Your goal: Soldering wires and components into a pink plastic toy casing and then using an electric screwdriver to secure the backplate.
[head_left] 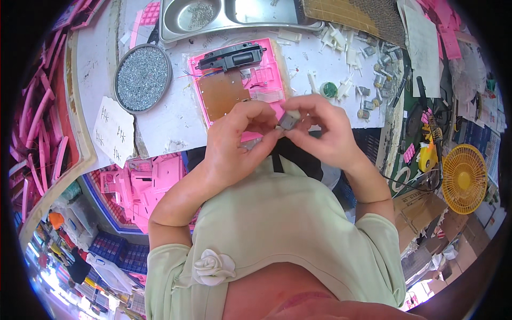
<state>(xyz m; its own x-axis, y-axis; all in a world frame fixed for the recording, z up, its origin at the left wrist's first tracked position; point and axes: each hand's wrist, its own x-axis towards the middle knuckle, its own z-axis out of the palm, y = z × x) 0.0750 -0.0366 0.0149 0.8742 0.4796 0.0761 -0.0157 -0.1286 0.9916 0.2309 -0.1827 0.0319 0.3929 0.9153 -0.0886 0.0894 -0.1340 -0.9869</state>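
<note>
Between my two hands, close to the table's near edge, is a small grey motor (288, 121). My right hand (326, 134) pinches it with thumb and fingers. Thumb and forefinger of my left hand (237, 137) close at the motor's other end; a tiny pale part shows at those fingertips, too small to name. Just beyond my hands lies an open pink plastic housing (273, 58), holding a brown board (221, 95) and a black motor unit (232, 57) with thin coloured wires at its left end.
Left of the housing stands a round dish of small screws (143, 78). A metal tray (256, 15) sits at the back. White plastic parts (336, 38), a green-filled round container (328, 89) and several loose motors (380, 81) lie right. Farther right is a yellow fan (464, 178); pink parts (152, 186) fill a crate below left.
</note>
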